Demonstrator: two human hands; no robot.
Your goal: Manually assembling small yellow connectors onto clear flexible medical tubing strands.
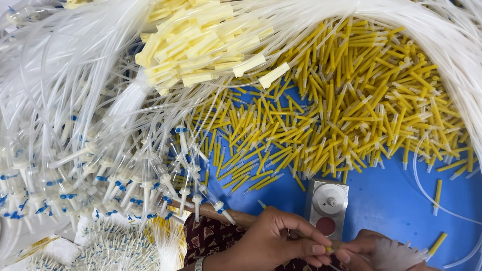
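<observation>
Yellow sleeve (329, 248): a small yellow tubular piece sits at the bottom centre of the head view, pinched between the fingertips of both hands just in front of the person's body. Only a short length of it is visible between the fingers.

Left hand (281, 241): closed in a pinch grip, thumb and forefinger meeting on the yellow sleeve. The hand lies over the lower edge of the blue work surface (381, 200).

Right hand (369, 246): fingertips touch the same yellow sleeve from the opposite side. A bundle of clear tube ends (396, 253) rests in this hand, fanned out toward the right. The palm is largely hidden by that bundle, so the grip on the bundle itself cannot be made out in detail.

Surroundings:
- A small metal fixture (327, 208) with a round white top and a red disc stands just beyond the hands.
- A dense pile of yellow sleeves with white tips (351, 110) covers the centre and right of the blue work surface.
- A heap of pale yellow caps (201, 45) lies at the upper centre.
- Clear tubing (427, 20) arches across the top and down the right side.
- Tube assemblies with white and blue connectors (100, 165) fill the left side.
- A single loose yellow piece (438, 190) lies apart at the right.
</observation>
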